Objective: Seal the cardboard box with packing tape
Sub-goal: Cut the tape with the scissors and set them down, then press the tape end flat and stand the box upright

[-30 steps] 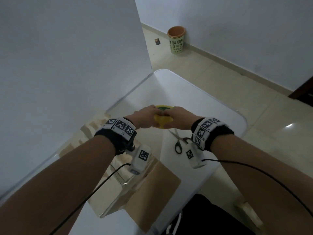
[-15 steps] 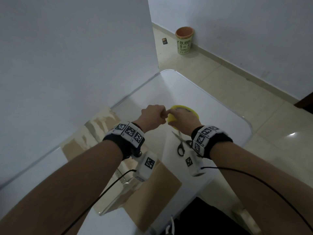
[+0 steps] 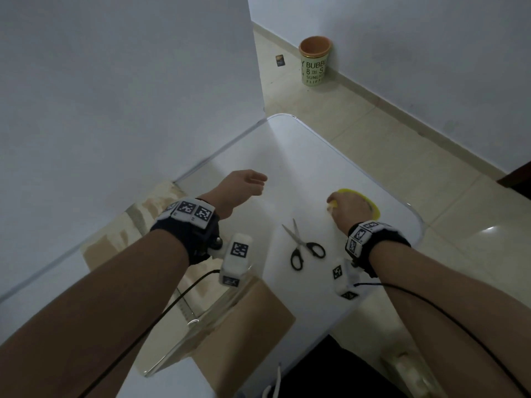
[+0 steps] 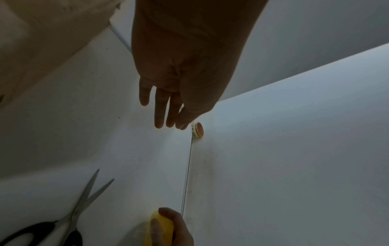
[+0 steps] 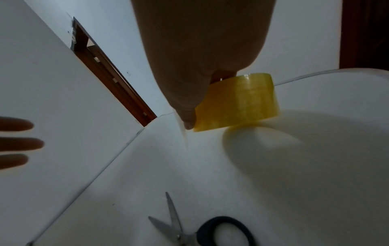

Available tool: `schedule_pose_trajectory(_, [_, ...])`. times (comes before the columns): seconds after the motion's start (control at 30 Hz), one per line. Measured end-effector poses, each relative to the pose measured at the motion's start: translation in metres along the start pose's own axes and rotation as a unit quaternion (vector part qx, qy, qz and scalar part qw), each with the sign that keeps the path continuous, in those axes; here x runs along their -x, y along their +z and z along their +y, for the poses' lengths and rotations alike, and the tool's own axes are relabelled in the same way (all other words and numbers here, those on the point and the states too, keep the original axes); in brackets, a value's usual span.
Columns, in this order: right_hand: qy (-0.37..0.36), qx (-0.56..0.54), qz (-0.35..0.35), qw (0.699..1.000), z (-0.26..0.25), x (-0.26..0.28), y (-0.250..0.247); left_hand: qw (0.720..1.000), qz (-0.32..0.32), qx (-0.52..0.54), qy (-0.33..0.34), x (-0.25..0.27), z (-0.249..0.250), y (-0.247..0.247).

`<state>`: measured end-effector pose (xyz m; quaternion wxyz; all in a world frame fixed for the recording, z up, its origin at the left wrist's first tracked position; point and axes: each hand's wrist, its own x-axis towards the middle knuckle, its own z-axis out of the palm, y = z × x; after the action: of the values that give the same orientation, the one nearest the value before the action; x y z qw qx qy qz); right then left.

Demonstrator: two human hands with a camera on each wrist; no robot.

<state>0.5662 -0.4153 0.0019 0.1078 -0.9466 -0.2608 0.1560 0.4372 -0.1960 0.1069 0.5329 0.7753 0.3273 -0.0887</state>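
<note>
Right hand [image 3: 349, 209] grips the yellow tape roll [image 5: 242, 101] (scissors [image 3: 304, 248] nearby); left hand [image 3: 244, 186] hovers, fingers straight.

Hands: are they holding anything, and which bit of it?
The right hand holds the yellow tape roll by its edge, fingers curled round the rim. The left hand is open and holds nothing.

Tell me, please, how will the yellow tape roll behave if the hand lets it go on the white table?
The tape roll, gripped by the right hand, is a round, hollow ring, so on its edge it would probably roll over the smooth table. Laid flat, it should stay. It looks stiff and likely light.
</note>
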Motion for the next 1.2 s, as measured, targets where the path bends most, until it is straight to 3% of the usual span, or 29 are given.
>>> schedule_pose_trajectory(0.17, [0.014, 0.072, -0.11, 0.991, -0.006, -0.017, 0.013, 1.0, 0.017, 0.006, -0.015, 0.004, -0.01, -0.003])
schedule_pose_trajectory(0.3, [0.011, 0.049, -0.171, 0.984, -0.014, -0.017, 0.019, 0.999, 0.036, 0.006, -0.003, 0.016, -0.022, -0.01])
schedule_pose_trajectory(0.4, [0.032, 0.05, -0.1, 0.993, -0.025, -0.007, 0.006, 0.997, 0.064, -0.04, 0.021, 0.034, -0.037, -0.02])
schedule_pose_trajectory(0.47, [0.02, -0.044, -0.032, 0.998, -0.042, 0.003, -0.003, 0.993, 0.088, -0.07, 0.038, 0.051, -0.05, -0.027])
schedule_pose_trajectory(0.5, [0.012, -0.106, -0.034, 0.994, -0.054, 0.011, -0.007, 0.991, 0.102, -0.079, 0.045, 0.06, -0.057, -0.03])
schedule_pose_trajectory(0.57, [0.019, -0.233, -0.099, 0.967, -0.08, 0.031, -0.008, 0.985, 0.13, -0.098, 0.054, 0.081, -0.071, -0.037])
schedule_pose_trajectory(0.67, [0.108, -0.415, -0.255, 0.867, -0.111, 0.067, -0.004, 0.975, 0.167, -0.133, 0.066, 0.119, -0.097, -0.045])
schedule_pose_trajectory(0.73, [0.144, -0.471, -0.332, 0.805, -0.121, 0.092, -0.004, 0.968, 0.179, -0.155, 0.078, 0.144, -0.117, -0.051])
schedule_pose_trajectory(0.8, [0.139, -0.485, -0.397, 0.766, -0.122, 0.112, -0.001, 0.964, 0.181, -0.176, 0.085, 0.166, -0.138, -0.056])
schedule_pose_trajectory(0.9, [0.125, -0.468, -0.482, 0.73, -0.124, 0.14, 0.003, 0.96, 0.161, -0.208, 0.094, 0.193, -0.161, -0.06])
schedule_pose_trajectory(0.97, [0.155, -0.489, -0.479, 0.712, -0.13, 0.154, 0.012, 0.958, 0.14, -0.229, 0.101, 0.208, -0.17, -0.059])
schedule_pose_trajectory(1.07, [0.231, -0.547, -0.376, 0.711, -0.134, 0.165, 0.026, 0.952, 0.119, -0.252, 0.124, 0.224, -0.178, -0.052])
schedule_pose_trajectory(1.13, [0.218, -0.525, -0.417, 0.709, -0.135, 0.175, 0.028, 0.949, 0.11, -0.265, 0.128, 0.23, -0.183, -0.048])
schedule_pose_trajectory(1.2, [0.159, -0.467, -0.487, 0.721, -0.141, 0.187, 0.028, 0.944, 0.08, -0.295, 0.121, 0.233, -0.187, -0.046])
